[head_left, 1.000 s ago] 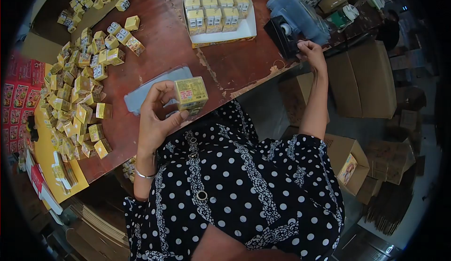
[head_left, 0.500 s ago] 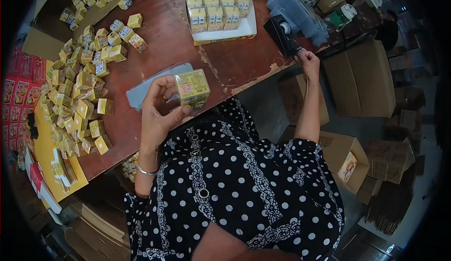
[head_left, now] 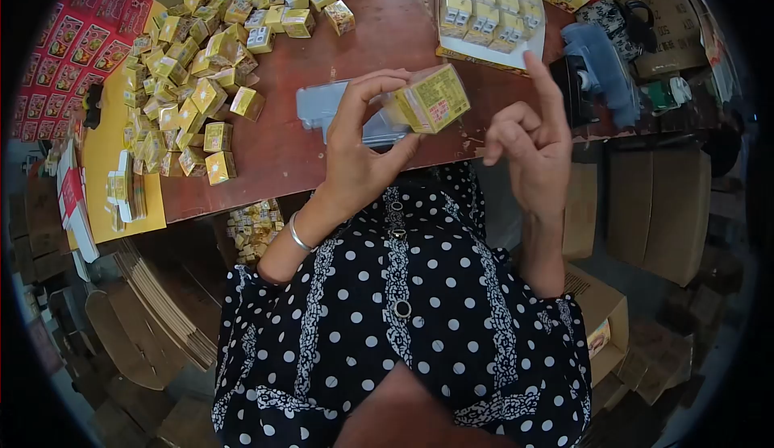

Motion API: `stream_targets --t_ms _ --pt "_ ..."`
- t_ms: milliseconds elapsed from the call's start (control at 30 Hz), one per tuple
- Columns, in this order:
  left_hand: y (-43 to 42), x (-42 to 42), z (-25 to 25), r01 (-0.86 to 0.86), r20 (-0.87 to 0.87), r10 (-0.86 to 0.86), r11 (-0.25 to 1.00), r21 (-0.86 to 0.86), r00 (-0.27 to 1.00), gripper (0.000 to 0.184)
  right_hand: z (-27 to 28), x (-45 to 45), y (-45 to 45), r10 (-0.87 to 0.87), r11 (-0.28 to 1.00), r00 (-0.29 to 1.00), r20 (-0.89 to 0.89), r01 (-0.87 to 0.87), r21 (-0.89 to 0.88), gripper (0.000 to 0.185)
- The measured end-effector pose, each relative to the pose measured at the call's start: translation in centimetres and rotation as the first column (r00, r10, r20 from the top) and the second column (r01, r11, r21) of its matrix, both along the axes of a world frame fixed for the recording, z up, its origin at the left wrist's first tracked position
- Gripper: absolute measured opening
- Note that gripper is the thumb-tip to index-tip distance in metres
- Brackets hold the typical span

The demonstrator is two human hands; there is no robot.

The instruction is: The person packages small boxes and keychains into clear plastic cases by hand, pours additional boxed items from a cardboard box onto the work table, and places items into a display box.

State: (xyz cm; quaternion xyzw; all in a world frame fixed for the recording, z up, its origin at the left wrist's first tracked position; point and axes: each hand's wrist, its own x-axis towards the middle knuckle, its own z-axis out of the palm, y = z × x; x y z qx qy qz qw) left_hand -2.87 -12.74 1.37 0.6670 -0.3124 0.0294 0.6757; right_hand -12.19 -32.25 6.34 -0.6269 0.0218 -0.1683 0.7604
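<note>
My left hand [head_left: 363, 146] is closed around a small yellow printed box [head_left: 435, 100] with a clear plastic cover, held tilted above the table's front edge. To its right my right hand [head_left: 532, 146] is raised, apart from the box. Its index finger points up while the other fingers curl loosely. Whether a bit of tape sticks to that fingertip is too small to tell. Flat clear plastic pieces [head_left: 318, 105] lie on the table behind my left hand. A black tape dispenser [head_left: 571, 93] stands beyond my right hand.
A heap of small yellow boxes [head_left: 197, 85] covers the table's left side. An open white display carton [head_left: 484, 49] holds rows of similar boxes at the back. Folded clear plastic [head_left: 601, 61] lies at the right. Cardboard boxes [head_left: 657, 214] stand on the floor to the right.
My right hand has left the tape dispenser and come in toward the yellow box, its index finger now extended. The box is tilted differently in my left hand. The camera view has shifted.
</note>
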Motion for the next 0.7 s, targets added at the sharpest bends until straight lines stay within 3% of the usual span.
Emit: stream_targets --t_ms 167,500,567,600,667,700 --pt "0.4 0.1 -0.4 -0.074 0.148 0.07 0.997 0.019 0.986 0.059 -1.5 1.4 2.9 0.054 0.99 0.996 -0.073 -0.043 0.137 0.072" --pt "0.7 0.2 -0.7 -0.116 0.232 0.108 0.993 0.019 0.967 0.058 -1.7 2.1 3.0 0.134 0.984 0.978 -0.162 -0.112 0.142 0.067" --pt "0.6 -0.1 -0.7 -0.035 -0.019 0.034 0.997 -0.07 0.999 0.056 -1.5 2.3 3.1 -0.022 0.988 0.976 -0.216 -0.012 -0.156 0.064" --pt "0.7 -0.2 -0.7 -0.037 -0.018 0.036 0.997 -0.072 0.999 0.056 -1.8 2.5 3.2 -0.02 0.988 0.976 -0.215 -0.014 -0.157 0.064" --pt "0.9 -0.5 -0.7 0.045 -0.284 -0.048 0.999 -0.02 0.957 0.054 -3.0 3.2 3.2 -0.22 0.834 0.944 0.245 0.312 -0.454 0.058" --pt "0.9 -0.7 -0.3 0.041 -0.283 -0.046 0.999 -0.02 0.958 0.054 -3.4 3.3 3.0 -0.217 0.835 0.945 0.246 0.31 -0.455 0.058"
